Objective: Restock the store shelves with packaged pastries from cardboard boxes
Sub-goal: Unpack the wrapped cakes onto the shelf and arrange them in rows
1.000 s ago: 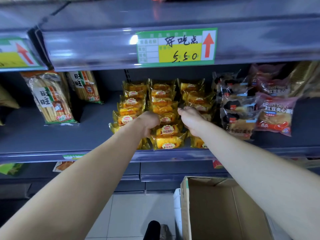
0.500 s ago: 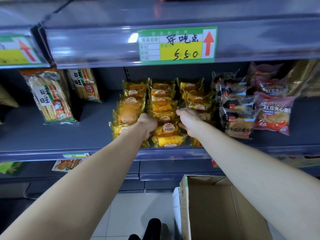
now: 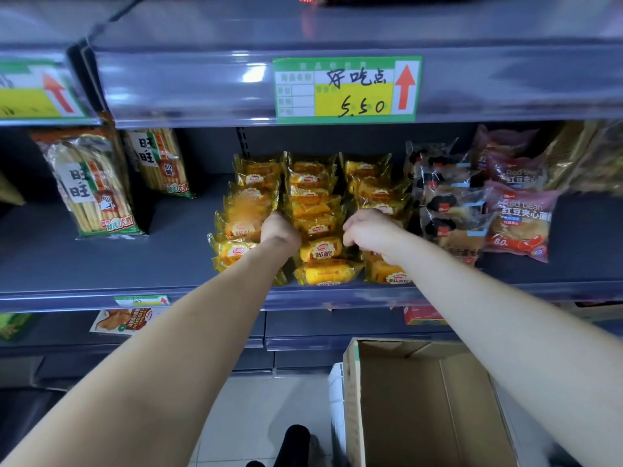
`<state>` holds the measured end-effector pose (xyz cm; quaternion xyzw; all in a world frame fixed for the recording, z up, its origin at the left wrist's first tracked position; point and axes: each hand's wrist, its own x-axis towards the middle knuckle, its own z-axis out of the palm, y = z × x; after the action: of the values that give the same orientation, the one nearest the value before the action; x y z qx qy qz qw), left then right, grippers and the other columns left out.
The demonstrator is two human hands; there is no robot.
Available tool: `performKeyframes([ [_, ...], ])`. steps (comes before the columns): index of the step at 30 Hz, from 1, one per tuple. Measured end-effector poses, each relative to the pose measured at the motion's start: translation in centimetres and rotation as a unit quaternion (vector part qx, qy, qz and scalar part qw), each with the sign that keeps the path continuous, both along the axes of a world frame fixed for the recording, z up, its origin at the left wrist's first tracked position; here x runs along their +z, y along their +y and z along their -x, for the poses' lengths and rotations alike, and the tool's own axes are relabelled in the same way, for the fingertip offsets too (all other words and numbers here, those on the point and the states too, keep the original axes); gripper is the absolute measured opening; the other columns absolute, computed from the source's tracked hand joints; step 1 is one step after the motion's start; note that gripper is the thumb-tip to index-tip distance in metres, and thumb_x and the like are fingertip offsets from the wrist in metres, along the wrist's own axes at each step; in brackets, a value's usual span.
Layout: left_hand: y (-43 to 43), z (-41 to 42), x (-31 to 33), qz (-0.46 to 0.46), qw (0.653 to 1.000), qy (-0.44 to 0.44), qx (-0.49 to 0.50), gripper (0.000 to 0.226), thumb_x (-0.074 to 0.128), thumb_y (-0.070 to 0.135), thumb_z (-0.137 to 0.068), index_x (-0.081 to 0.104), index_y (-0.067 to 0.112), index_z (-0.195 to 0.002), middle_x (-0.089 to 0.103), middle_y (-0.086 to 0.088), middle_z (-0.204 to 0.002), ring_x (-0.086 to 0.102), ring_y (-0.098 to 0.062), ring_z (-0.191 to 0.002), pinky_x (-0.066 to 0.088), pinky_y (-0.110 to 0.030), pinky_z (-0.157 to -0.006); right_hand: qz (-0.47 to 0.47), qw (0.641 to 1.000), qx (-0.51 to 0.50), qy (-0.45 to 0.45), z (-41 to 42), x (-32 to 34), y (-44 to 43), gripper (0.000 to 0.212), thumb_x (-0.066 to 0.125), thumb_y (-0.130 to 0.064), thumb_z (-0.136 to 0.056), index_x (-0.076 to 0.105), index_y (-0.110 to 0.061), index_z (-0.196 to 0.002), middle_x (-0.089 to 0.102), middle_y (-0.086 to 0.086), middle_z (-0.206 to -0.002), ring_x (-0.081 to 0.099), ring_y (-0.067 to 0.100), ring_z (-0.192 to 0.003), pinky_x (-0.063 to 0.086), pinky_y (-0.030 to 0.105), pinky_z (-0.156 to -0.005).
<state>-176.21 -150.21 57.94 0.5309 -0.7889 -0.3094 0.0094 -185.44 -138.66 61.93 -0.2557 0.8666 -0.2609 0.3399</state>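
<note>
Standing open at the lower right, the cardboard box (image 3: 397,399) shows its brown inner walls, with a dark shoe (image 3: 296,439) just to its left on the tiled floor. Above it both bare arms reach onto the grey shelf (image 3: 101,264). The left hand (image 3: 280,232) is pushed in between the left and middle rows of yellow soft-bread packs (image 3: 320,247), its fingers hidden, so any grip cannot be told. The right hand (image 3: 372,232) has its fingers curled down over the right row; whether it holds a pack cannot be told. The packs lie overlapping in three rows running front to back. Red bean bread packs (image 3: 519,224) sit to the right, rice cracker bags (image 3: 91,187) well to the left. A green price tag (image 3: 347,91) reads 5.50 overhead.
</note>
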Motion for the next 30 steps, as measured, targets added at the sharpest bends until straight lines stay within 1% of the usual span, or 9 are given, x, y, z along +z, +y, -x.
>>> performKeyframes([
  [3, 0.0, -0.2, 0.5, -0.017, 1.000, 0.000, -0.008, 0.036, 0.051, 0.007, -0.091, 0.052, -0.004, -0.125, 0.058, -0.020, -0.122, 0.058, -0.032, -0.111, 0.050, -0.033, -0.088, -0.106, 0.982, 0.154, 0.013, -0.4, 0.9, 1.1, 0.052, 0.069, -0.010, -0.081, 0.052, -0.009, -0.130, 0.052, 0.008, -0.129, 0.052, 0.023, -0.110, 0.043, 0.025, -0.072],
  [5, 0.5, -0.5, 0.7, -0.028, 1.000, -0.004, -0.011, 0.036, 0.045, 0.004, -0.094, 0.045, -0.002, -0.129, 0.054, -0.017, -0.125, 0.056, -0.028, -0.113, 0.050, -0.029, -0.089, -0.148, 0.966, 0.206, 0.045, -0.8, 0.3, 1.3, 0.058, 0.071, -0.008, -0.080, 0.048, -0.012, -0.133, 0.048, 0.008, -0.134, 0.050, 0.025, -0.114, 0.044, 0.027, -0.076],
  [10, 0.5, -0.8, 0.1, -0.046, 0.998, 0.035, -0.017, 0.033, 0.049, 0.002, -0.093, 0.051, 0.001, -0.125, 0.058, -0.015, -0.122, 0.058, -0.028, -0.111, 0.050, -0.026, -0.086, -0.080, 0.979, 0.119, 0.146, -0.7, -2.8, 0.4, 0.029, 0.058, -0.006, -0.089, 0.061, -0.012, -0.118, 0.058, 0.009, -0.121, 0.056, 0.025, -0.106, 0.048, 0.029, -0.083],
  [12, 0.3, -0.8, 0.0, -0.050, 0.996, 0.072, -0.010, 0.032, 0.050, 0.000, -0.090, 0.058, 0.000, -0.121, 0.062, -0.019, -0.120, 0.060, -0.031, -0.111, 0.051, -0.035, -0.093, -0.072, 0.980, 0.107, 0.152, -0.4, -2.9, 0.2, 0.022, 0.058, -0.012, -0.091, 0.064, -0.011, -0.113, 0.061, 0.008, -0.115, 0.059, 0.024, -0.101, 0.048, 0.028, -0.078],
  [15, 0.1, -0.9, 0.1, -0.027, 0.994, 0.107, 0.010, 0.028, 0.047, 0.000, -0.090, 0.065, 0.002, -0.113, 0.065, -0.016, -0.115, 0.061, -0.029, -0.107, 0.050, -0.032, -0.090, -0.064, 0.982, 0.111, 0.141, -0.3, -2.6, 0.0, 0.020, 0.060, -0.016, -0.091, 0.066, -0.010, -0.109, 0.064, 0.008, -0.109, 0.061, 0.023, -0.097, 0.047, 0.026, -0.074],
  [21, -0.3, -0.8, 0.0, 0.057, 0.998, 0.040, -0.005, 0.031, 0.042, -0.006, -0.092, 0.063, 0.001, -0.114, 0.062, -0.015, -0.116, 0.059, -0.027, -0.105, 0.049, -0.029, -0.086, -0.060, 0.984, 0.095, 0.136, -0.4, -2.8, -0.1, 0.024, 0.060, -0.018, -0.091, 0.063, -0.010, -0.113, 0.062, 0.007, -0.111, 0.057, 0.019, -0.091, 0.044, 0.026, -0.071],
  [24, -0.9, -0.8, 0.0, 0.038, 0.998, 0.032, -0.025, 0.029, 0.046, 0.000, -0.091, 0.062, -0.002, -0.115, 0.063, -0.019, -0.116, 0.060, -0.031, -0.107, 0.050, -0.034, -0.090, -0.061, 0.988, 0.072, 0.125, -0.1, -2.9, -0.3, 0.025, 0.060, -0.021, -0.091, 0.059, -0.008, -0.113, 0.060, 0.008, -0.107, 0.054, 0.018, -0.086, 0.041, 0.025, -0.065],
  [27, -1.0, -0.8, 0.0, -0.008, 0.999, 0.037, 0.008, 0.044, 0.045, 0.004, -0.093, 0.040, -0.002, -0.137, 0.053, -0.020, -0.130, 0.054, -0.031, -0.117, 0.047, -0.034, -0.094, -0.060, 0.987, 0.039, 0.143, 0.4, -3.2, -0.8, 0.030, 0.056, -0.023, -0.093, 0.057, -0.008, -0.118, 0.060, 0.008, -0.107, 0.059, 0.022, -0.089, 0.040, 0.023, -0.055],
  [30, -0.9, -0.7, 0.0, -0.079, 0.990, 0.113, 0.030, 0.064, 0.046, 0.003, -0.093, 0.014, 0.013, -0.149, 0.041, -0.014, -0.142, 0.048, -0.029, -0.126, 0.047, -0.037, -0.100, -0.036, 0.988, 0.009, 0.150, 1.0, -3.3, -1.4, 0.042, 0.047, -0.016, -0.096, 0.042, -0.016, -0.138, 0.048, 0.008, -0.138, 0.050, 0.026, -0.122, 0.048, 0.032, -0.087],
])
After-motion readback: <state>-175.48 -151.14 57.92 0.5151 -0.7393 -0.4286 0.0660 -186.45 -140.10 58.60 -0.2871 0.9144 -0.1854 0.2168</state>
